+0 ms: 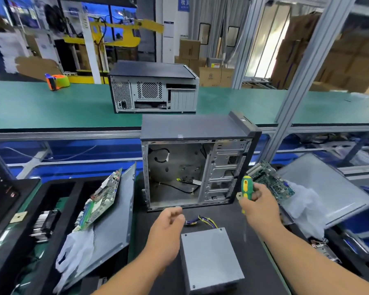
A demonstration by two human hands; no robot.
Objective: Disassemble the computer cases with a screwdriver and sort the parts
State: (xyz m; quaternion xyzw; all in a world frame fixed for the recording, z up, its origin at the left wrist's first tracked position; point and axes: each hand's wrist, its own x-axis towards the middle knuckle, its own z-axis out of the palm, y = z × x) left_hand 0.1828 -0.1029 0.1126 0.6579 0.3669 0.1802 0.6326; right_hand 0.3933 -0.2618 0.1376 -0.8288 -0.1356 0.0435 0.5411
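An open computer case [192,167] stands upright on the black mat, its side panel off and its inside nearly bare except for a few loose cables. A grey power supply [209,258] with coloured wires lies on the mat in front of it, between my forearms. My right hand [259,204] grips a green and yellow screwdriver [247,188] near the case's lower right corner. My left hand [168,222] hovers just below the case's front edge, fingers loosely curled and holding nothing. A second, closed case [153,88] sits on the green conveyor behind.
A motherboard [100,199] leans on a grey side panel [113,222] at the left. Another motherboard [271,182] and a side panel [328,188] lie at the right. A heatsink [44,225] sits at far left, an orange tape dispenser [57,81] on the conveyor.
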